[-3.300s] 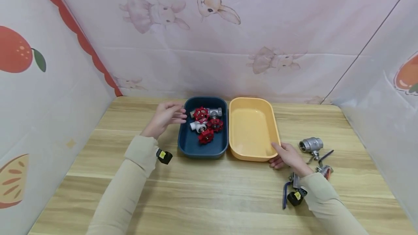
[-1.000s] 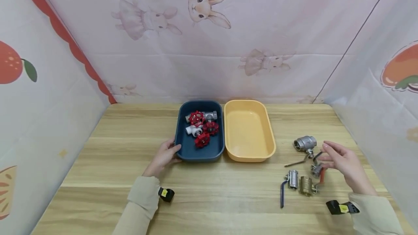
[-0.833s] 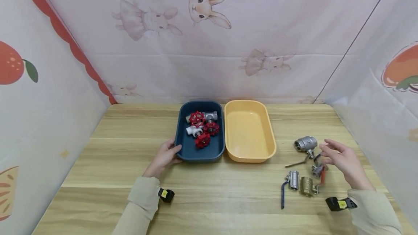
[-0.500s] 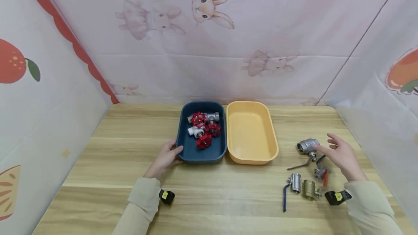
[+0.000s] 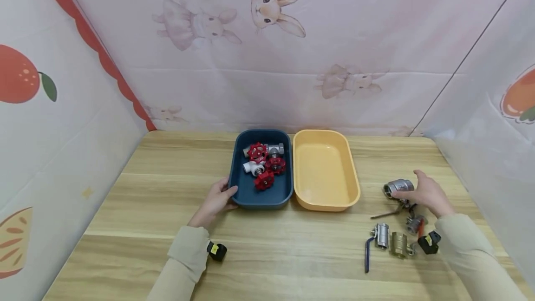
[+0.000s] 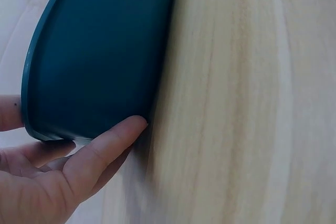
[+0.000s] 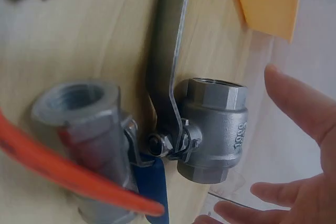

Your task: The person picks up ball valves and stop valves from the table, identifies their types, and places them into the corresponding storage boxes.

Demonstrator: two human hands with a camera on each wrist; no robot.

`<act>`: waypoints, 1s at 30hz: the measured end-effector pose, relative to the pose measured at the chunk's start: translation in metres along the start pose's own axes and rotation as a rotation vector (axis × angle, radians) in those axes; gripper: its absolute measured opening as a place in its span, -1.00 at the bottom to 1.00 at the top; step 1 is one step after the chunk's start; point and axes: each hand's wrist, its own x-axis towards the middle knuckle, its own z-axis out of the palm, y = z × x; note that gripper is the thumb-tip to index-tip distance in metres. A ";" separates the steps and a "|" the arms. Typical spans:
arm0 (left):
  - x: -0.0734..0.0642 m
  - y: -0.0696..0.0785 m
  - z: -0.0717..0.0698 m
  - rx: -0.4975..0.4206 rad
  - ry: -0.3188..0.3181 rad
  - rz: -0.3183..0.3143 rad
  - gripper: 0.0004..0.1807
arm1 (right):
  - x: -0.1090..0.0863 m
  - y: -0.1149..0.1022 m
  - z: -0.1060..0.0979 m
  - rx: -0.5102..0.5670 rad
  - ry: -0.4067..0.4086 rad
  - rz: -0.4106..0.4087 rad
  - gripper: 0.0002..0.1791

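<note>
My left hand (image 5: pixel 215 201) holds the near left corner of a dark blue tray (image 5: pixel 240 194), thumb over the rim and fingers against the outer wall. Inside that tray lie several valves with red handwheels (image 5: pixel 264 180). Over on the right, my right hand (image 5: pixel 428 194) hovers at a large silver ball valve (image 5: pixel 397 186), thumb and fingers spread. The right wrist view shows a gap between the hand (image 7: pixel 304 187) and this ball valve (image 7: pixel 215 124), whose long lever (image 7: pixel 167 51) points away. A smaller ball valve with an orange-red lever (image 7: pixel 79 174) lies beside it.
A yellow tray (image 5: pixel 326 207) with nothing in it stands against the blue tray's right side. Nearer me lie a small silver ball valve with a blue lever (image 5: pixel 381 236) and a brass ball valve (image 5: pixel 399 244). Printed cloth walls (image 5: pixel 267 92) enclose the wooden table (image 5: pixel 284 254).
My right hand has left the yellow tray's edge, gone right to the ball valves, and then come in over the large one. My left hand has taken hold of the blue tray's near corner.
</note>
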 end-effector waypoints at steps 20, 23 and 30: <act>-0.001 -0.002 0.002 0.000 0.029 -0.008 -0.53 | 0.010 0.006 0.004 -0.065 -0.061 0.024 -0.29; -0.002 -0.001 0.002 -0.001 0.028 -0.008 -0.53 | 0.010 0.005 0.006 -0.064 -0.053 0.017 -0.38; -0.002 -0.001 0.001 0.003 0.028 -0.005 -0.52 | 0.012 0.006 0.012 -0.089 -0.026 0.013 -0.49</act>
